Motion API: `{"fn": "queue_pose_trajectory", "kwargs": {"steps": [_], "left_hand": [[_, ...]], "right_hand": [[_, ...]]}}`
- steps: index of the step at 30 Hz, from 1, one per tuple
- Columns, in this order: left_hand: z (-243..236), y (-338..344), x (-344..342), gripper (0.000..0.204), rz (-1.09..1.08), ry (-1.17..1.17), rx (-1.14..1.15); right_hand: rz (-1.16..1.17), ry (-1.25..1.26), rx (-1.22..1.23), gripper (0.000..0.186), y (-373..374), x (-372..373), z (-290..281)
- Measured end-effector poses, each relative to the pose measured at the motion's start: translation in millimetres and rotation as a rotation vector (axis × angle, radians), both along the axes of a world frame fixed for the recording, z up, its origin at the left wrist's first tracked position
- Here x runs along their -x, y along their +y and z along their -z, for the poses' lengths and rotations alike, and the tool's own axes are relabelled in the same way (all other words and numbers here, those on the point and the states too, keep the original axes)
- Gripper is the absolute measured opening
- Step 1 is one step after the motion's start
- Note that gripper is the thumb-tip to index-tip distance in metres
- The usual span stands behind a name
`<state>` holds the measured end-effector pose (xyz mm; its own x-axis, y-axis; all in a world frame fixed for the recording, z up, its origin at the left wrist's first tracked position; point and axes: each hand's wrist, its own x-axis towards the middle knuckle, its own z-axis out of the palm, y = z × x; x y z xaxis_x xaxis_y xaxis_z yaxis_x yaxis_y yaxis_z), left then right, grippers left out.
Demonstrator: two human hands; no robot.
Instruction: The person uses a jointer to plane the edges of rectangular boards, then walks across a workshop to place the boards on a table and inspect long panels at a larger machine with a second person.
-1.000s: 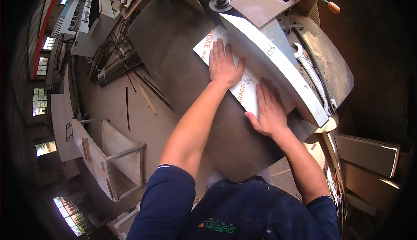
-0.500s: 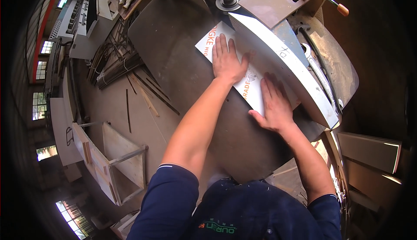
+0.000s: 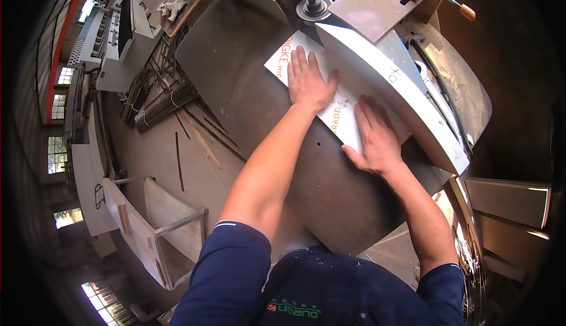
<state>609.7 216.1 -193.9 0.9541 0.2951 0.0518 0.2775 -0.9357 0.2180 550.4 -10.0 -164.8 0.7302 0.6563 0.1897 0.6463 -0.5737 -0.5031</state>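
A white board with orange print lies flat on the dark machine table, its far side along the fence. My left hand presses palm down on the board's far part, fingers stretched out. Nearer to me, my right hand rests on the board's near end, fingers extended and thumb spread over its left edge. Neither hand grips anything. Beyond the board, by the far end of the fence, stands a metal spindle; its lower part is partly hidden.
A wrench lies behind the fence. A lever with an orange knob juts out at the far right. On the floor to the left are wood strips and an open wooden frame. Panels stand at right.
The head view has shifted slightly. Against the table, both hands and the board have slid a little along the fence toward the spindle. The hands keep their places on the board.
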Motion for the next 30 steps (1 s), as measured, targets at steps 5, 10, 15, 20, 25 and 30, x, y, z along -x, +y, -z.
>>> {"fn": "queue_pose_trajectory", "kwargs": {"steps": [5, 10, 15, 20, 25, 30], "left_hand": [[1, 12, -6, 0.092, -0.003, 0.014, -0.014], [-1, 25, -14, 0.09, -0.011, 0.022, -0.026], [2, 38, -20, 0.088, -0.008, -0.023, -0.044], [5, 52, -28, 0.087, -0.005, -0.035, -0.048], [6, 67, -37, 0.086, -0.006, -0.055, -0.049], [6, 83, -47, 0.086, -0.017, -0.042, -0.053]], "right_hand": [[0.002, 0.009, -0.016, 0.089, 9, -6, 0], [0.003, 0.014, -0.036, 0.088, 22, -14, 0], [-0.004, 0.02, -0.043, 0.089, 34, -21, 0], [-0.013, 0.008, -0.065, 0.09, 46, -29, 1], [-0.022, 0.013, -0.069, 0.086, 61, -37, 5], [-0.031, 0.015, -0.09, 0.087, 77, -47, 8]]}}
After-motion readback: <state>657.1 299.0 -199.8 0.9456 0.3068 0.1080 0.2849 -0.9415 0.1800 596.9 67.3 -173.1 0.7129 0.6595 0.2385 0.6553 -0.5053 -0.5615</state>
